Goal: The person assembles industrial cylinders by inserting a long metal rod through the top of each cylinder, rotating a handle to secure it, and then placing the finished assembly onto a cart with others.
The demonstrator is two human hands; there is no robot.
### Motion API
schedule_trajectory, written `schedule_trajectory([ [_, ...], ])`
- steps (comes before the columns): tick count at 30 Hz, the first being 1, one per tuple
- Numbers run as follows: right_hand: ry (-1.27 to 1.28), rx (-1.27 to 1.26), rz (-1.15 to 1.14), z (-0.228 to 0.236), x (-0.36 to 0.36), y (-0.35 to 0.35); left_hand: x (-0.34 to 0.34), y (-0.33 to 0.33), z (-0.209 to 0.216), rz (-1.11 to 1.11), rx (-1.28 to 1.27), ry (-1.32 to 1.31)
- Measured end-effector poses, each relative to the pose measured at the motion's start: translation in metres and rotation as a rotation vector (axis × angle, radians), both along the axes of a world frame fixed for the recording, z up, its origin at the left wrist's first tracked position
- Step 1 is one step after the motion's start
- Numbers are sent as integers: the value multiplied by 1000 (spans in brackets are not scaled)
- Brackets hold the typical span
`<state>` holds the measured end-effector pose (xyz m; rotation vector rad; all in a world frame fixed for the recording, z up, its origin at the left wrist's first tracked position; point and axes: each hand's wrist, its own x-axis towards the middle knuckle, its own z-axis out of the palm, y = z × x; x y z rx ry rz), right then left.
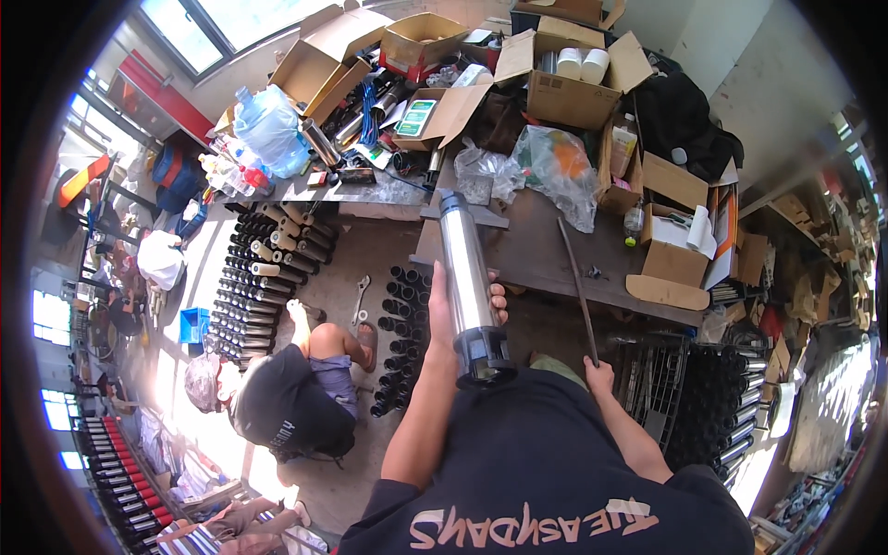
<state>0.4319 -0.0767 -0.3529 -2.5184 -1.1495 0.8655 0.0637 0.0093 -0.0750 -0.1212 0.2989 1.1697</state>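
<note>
My left hand (441, 319) wraps round a shiny metal cylinder (464, 259) held up in front of my chest. The cylinder has a narrower dark cap at its far end and a black, slotted collar at its near end. My right hand (600, 375), lower and to the right, is closed on the near end of a long, thin, dark metal rod (577, 287). That rod points away from me across the workbench (536, 245), and whether it touches the top I cannot tell. A flat metal piece (476, 215) lies on the bench behind the cylinder.
Open cardboard boxes (575, 97), plastic bags (558, 166) and a large water bottle (268, 129) crowd the bench. Black tubes (400, 314) stand on the floor, with stacked cylinders (254, 287) further left. A co-worker (291, 398) sits low at left near a wrench (361, 298). A wire rack (659, 384) stands right.
</note>
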Motion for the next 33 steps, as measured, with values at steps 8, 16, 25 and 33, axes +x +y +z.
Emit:
schedule_trajectory([
  [8,152,215,156,68,-1,-6,-2,-3,-18,109,-140,-318],
  [16,375,470,621,170,6,76,-53,82,1,296,-277,-244],
  [25,-4,667,1013,282,47,259,-101,126,34,54,-629,-176],
  [33,-205,704,978,352,9,217,-86,133,35,-7,-437,285],
])
